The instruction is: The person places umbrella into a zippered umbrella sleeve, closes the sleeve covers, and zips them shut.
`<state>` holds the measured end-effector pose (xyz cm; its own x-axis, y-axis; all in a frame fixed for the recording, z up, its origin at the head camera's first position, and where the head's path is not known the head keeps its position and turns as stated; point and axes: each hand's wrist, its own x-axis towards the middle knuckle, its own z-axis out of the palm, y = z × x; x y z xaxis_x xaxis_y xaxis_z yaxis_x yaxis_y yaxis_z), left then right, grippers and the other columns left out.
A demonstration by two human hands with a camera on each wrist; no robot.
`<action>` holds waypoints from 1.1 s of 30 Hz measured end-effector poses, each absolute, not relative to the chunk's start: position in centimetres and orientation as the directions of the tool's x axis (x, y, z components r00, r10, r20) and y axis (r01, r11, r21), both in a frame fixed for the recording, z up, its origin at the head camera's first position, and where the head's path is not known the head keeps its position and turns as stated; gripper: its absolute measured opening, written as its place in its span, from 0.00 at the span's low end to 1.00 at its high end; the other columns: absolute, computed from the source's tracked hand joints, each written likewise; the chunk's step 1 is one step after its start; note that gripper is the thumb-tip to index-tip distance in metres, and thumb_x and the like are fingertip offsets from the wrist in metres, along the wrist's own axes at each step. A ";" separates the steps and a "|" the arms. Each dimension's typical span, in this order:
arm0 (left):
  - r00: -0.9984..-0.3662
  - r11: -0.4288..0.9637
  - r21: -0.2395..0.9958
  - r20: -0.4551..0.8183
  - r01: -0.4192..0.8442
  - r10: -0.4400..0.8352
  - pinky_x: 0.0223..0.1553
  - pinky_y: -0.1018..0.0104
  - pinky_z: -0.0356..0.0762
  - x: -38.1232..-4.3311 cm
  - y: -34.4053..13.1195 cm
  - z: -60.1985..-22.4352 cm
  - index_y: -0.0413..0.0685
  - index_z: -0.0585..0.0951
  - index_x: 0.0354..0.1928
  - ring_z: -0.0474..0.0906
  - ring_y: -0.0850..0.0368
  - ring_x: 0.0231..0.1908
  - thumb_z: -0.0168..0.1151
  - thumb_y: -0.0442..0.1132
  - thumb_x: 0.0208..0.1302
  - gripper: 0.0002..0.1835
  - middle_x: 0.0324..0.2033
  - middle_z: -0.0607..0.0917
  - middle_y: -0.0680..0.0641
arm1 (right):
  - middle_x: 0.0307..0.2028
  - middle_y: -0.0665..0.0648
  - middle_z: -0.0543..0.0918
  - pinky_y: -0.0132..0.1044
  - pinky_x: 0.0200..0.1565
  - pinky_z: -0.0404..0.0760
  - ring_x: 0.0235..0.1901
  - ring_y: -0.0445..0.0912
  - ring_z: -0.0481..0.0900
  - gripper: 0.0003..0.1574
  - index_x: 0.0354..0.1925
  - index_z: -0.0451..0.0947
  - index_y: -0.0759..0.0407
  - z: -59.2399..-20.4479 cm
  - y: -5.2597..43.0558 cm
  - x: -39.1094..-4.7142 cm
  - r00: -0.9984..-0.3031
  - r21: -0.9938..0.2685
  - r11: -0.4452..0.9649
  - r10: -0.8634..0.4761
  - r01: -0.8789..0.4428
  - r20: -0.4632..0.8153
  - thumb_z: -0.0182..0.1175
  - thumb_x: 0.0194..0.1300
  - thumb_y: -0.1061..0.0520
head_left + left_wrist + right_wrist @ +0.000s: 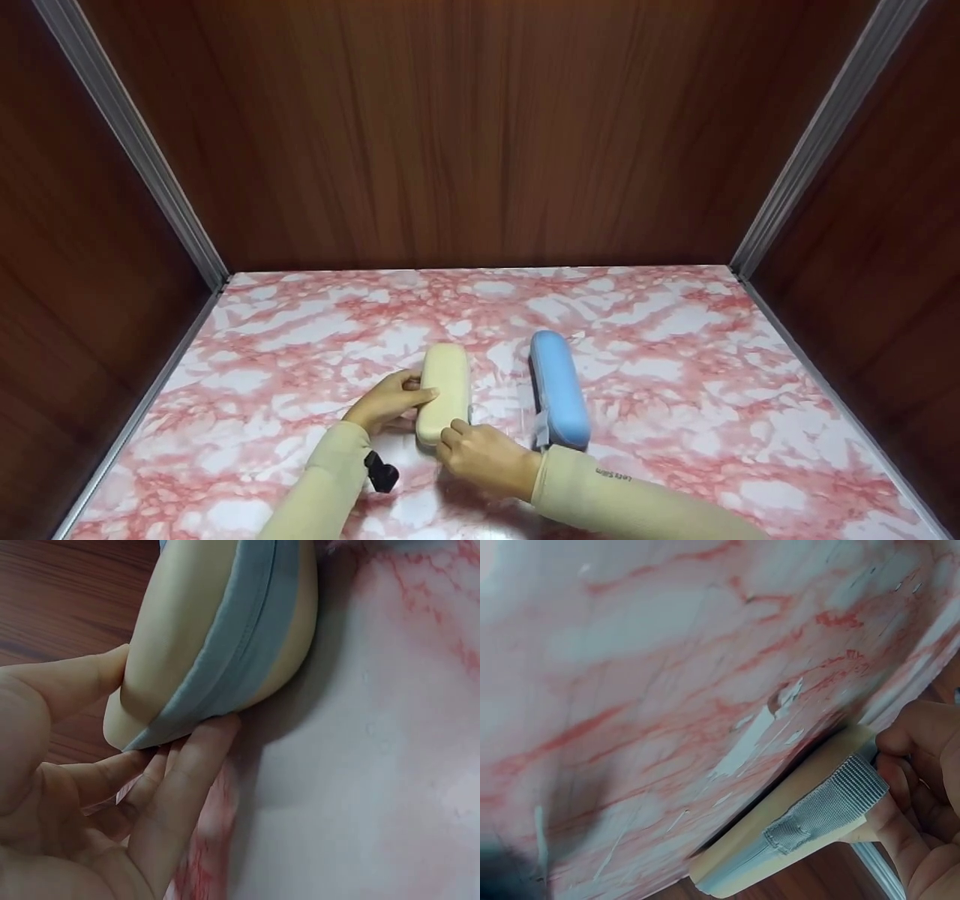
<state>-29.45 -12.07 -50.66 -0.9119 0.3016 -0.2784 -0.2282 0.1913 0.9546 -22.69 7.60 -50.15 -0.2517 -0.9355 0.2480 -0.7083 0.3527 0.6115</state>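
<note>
A cream hard-shell case (444, 390), long with rounded ends, lies lengthwise in the middle of the table. Its side carries a grey-blue fabric band (251, 622) with a seam, and a grey woven strap (832, 802) shows in the right wrist view. My left hand (390, 401) grips the case from the left, thumb on the top, fingers against the band and underside. At the near right end, my right hand (487, 457) has its fingers curled and pinches the case's edge; what lies between the fingertips is hidden. A blue case (562, 390) of like shape lies to the right.
The red-and-white marbled table (300, 337) has brown wood-grain panels (480, 135) at the back and both sides, joined by metal posts (142, 150). A black object (382, 472) is at the left sleeve's wrist. A grey tab (541, 429) sticks out from the blue case.
</note>
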 end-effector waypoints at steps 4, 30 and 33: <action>-0.907 0.197 0.949 -0.297 -0.245 0.300 0.33 0.55 0.78 -29.5 -12.1 -50.6 0.39 0.64 0.61 0.76 0.48 0.37 0.64 0.45 0.56 0.34 0.52 0.70 0.39 | 0.25 0.48 0.73 0.27 0.20 0.67 0.25 0.41 0.68 0.06 0.30 0.76 0.53 -50.1 8.0 -22.8 -0.252 0.618 0.347 -0.938 -0.705 0.240 0.54 0.51 0.59; -0.908 0.206 0.947 -0.301 -0.248 0.291 0.32 0.54 0.78 -29.5 -12.0 -50.5 0.37 0.63 0.61 0.77 0.48 0.37 0.65 0.45 0.56 0.34 0.51 0.70 0.38 | 0.25 0.49 0.74 0.30 0.22 0.73 0.26 0.42 0.72 0.03 0.27 0.75 0.54 -50.2 9.8 -23.5 -0.312 0.361 0.439 -0.880 -0.823 0.358 0.59 0.49 0.59; -0.906 0.212 0.943 -0.312 -0.257 0.288 0.32 0.54 0.79 -29.5 -12.0 -50.5 0.38 0.63 0.61 0.77 0.48 0.37 0.65 0.46 0.55 0.35 0.51 0.70 0.38 | 0.25 0.49 0.74 0.29 0.22 0.73 0.26 0.42 0.72 0.02 0.26 0.75 0.54 -50.0 9.9 -23.4 -0.321 0.356 0.443 -0.879 -0.823 0.353 0.59 0.50 0.59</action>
<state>-29.47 -12.02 -50.49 -0.9056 0.2876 -0.3118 -0.2573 0.2119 0.9428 -23.43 9.92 -50.04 -0.3209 -0.8788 0.3531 -0.8226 0.4434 0.3559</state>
